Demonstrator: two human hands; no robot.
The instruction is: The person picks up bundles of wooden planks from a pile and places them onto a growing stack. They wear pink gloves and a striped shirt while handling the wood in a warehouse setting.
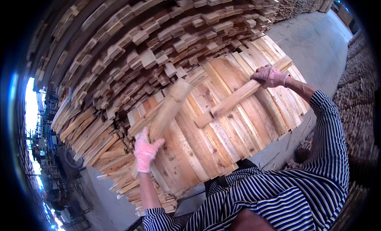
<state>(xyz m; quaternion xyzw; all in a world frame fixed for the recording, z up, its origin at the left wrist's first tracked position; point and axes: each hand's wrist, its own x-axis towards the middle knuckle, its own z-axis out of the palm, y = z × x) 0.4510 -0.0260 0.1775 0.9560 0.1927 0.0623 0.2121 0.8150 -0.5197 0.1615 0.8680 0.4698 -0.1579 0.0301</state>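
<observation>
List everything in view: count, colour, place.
Wooden strip: one, light brown, in the right hand, above the planks
Blurred wooden piece: one, tan, at the left hand; grip unclear
Planks: many, tan to reddish, side by side before the person
Stacked boards: many, brown, beyond the planks
Loose sticks: many, tan, left
Further wood stack: one at least, brown, far right
Concrete floor: one, grey, upper right and lower left
Striped shirt: one, dark blue and white, lower right
Left hand: one, pink-and-white glove, left of centre
Right hand: one, pink glove, right
</observation>
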